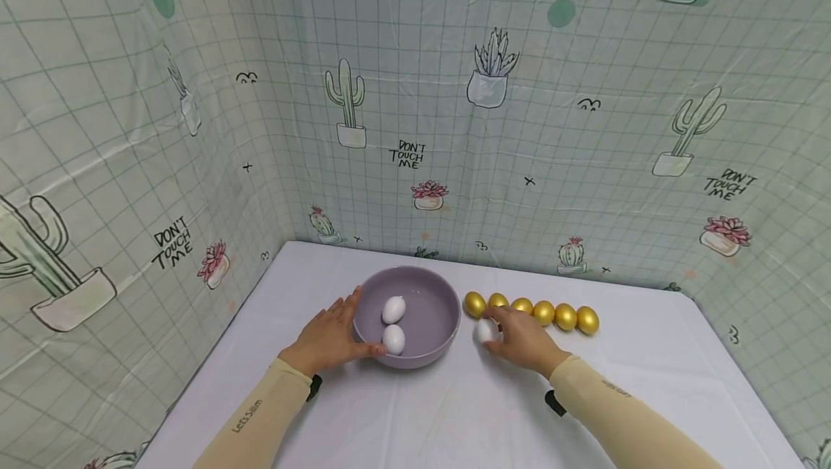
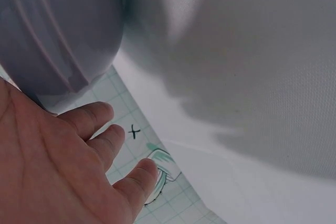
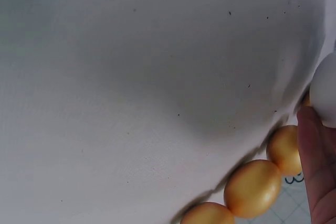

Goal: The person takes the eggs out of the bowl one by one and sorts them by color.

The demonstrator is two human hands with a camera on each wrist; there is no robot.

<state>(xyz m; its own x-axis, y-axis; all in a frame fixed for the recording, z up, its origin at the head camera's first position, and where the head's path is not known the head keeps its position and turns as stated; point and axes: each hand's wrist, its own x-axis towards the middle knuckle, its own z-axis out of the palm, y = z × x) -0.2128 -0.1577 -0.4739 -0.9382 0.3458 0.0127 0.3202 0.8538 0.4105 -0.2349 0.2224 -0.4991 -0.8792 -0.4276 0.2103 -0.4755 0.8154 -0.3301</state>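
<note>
A mauve bowl stands on the table with two white eggs inside, a rear egg and a front egg. Spread along the bowl's left side, my left hand touches it, thumb at the front rim; the left wrist view shows its fingers loosely extended beside the bowl's outer wall. To the right of the bowl, my right hand holds another white egg between thumb and fingers. Part of that egg also appears at the right wrist view's edge.
Several golden eggs form a row right of the bowl, just behind my right hand, which partly covers some. A white cloth covers the table. Curtains with cactus prints enclose the back and sides.
</note>
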